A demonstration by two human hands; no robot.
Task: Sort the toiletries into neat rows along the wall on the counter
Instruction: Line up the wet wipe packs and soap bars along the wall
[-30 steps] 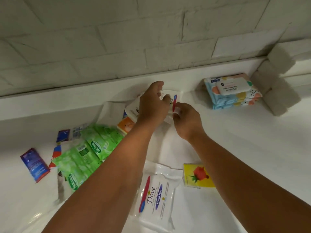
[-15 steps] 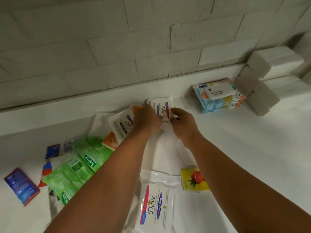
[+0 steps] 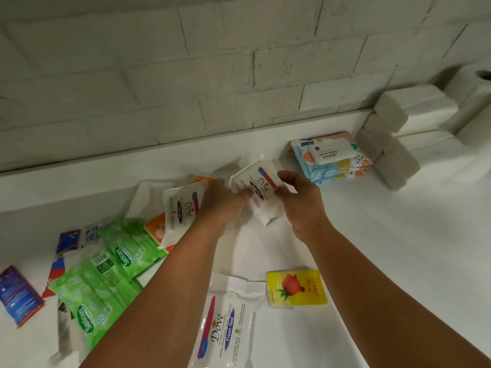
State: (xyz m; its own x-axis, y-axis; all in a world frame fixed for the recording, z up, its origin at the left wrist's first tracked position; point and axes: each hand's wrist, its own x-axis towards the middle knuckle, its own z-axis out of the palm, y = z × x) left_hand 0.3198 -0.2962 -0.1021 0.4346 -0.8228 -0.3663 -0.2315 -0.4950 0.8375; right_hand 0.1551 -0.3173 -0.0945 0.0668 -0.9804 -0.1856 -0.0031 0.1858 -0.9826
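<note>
Both hands hold one white Dove wipes pack (image 3: 261, 191) tilted above the white counter (image 3: 398, 248), a little left of the colourful baby-wipes stack (image 3: 330, 159) by the wall. My left hand (image 3: 223, 205) grips its left edge, my right hand (image 3: 299, 200) its right edge. A second Dove pack (image 3: 183, 208) leans just left of my left hand. A third Dove pack (image 3: 225, 330) lies flat near the front, under my forearms. Green Sanicare packs (image 3: 106, 274) lie scattered at the left.
A yellow rose-print pack (image 3: 296, 288) lies near the front centre. Orange packs (image 3: 156, 227), blue packs (image 3: 18, 296) and a red-white one lie at the left. White tissue bundles (image 3: 393, 144) are stacked at the right against the brick wall (image 3: 212, 75).
Both hands have lifted the Dove pack off the pile and shifted it right, toward the baby-wipes stack. The second Dove pack has come into view at the left.
</note>
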